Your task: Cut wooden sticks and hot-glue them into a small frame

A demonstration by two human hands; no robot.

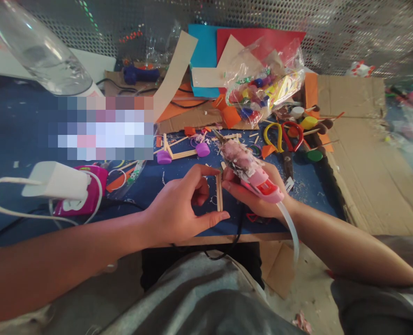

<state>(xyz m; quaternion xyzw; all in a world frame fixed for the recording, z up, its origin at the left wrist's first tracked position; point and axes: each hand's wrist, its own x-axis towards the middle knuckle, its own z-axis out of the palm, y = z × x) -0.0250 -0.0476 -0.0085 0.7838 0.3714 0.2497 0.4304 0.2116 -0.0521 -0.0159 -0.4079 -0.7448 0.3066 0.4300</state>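
Note:
My left hand (pixel 180 204) pinches a short pair of thin wooden sticks (pixel 219 193) by its two ends, between thumb and forefinger, above the table's front part. My right hand (pixel 258 188) is closed round a pink hot glue gun (pixel 251 170), whose nozzle points up and to the left; a clear glue stick (pixel 292 232) sticks out of its back end. The fingertips of that hand are close to the upper end of the sticks; whether they touch is unclear. Just beyond lies a small stick frame (pixel 183 154) with purple caps at its ends.
Red and yellow handled pliers (pixel 283 139) lie to the right, beside cardboard (pixel 360 163). Behind are a plastic bag of colourful bits (pixel 265 88) and paper sheets (pixel 203 56). A white charger (pixel 56 181) in a magenta socket block and a tilted bottle (pixel 49 56) occupy the left.

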